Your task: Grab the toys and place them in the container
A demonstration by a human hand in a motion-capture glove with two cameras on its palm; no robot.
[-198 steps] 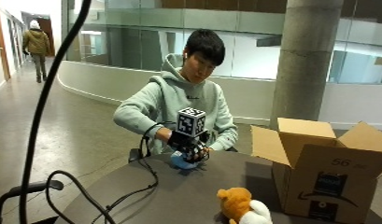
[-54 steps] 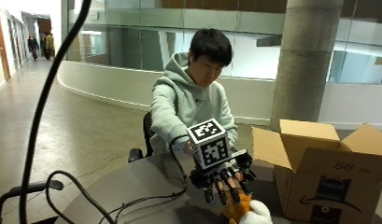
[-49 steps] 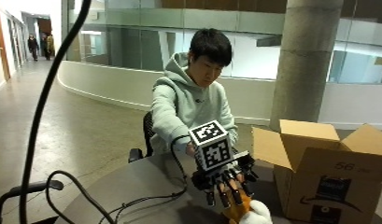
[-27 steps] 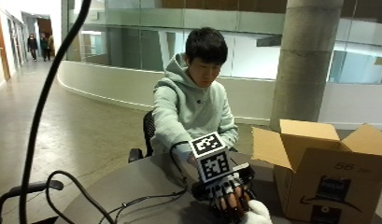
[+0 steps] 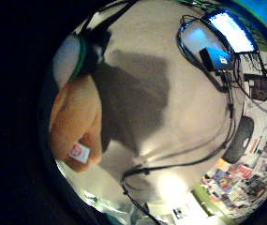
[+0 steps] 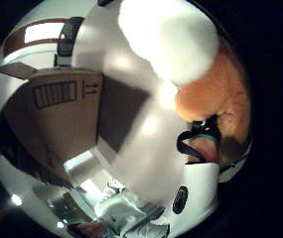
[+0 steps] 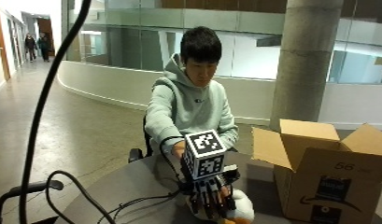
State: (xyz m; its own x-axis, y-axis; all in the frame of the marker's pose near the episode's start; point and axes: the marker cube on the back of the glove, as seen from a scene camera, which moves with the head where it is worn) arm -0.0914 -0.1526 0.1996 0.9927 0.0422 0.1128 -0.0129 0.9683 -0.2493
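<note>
We see the right hand (image 7: 209,198) pressing down with fingers curled over the plush toy (image 7: 239,209), the open cardboard box (image 7: 324,179) lying at its three o'clock.

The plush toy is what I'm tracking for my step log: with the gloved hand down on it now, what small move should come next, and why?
Probably close the fingers round the plush toy and lift it. The gloved right hand lies on top of the toy, which still sits on the table, and both palm views show its orange and white fur close against the palm. The open cardboard box stands beside it, ready to receive it.
</note>
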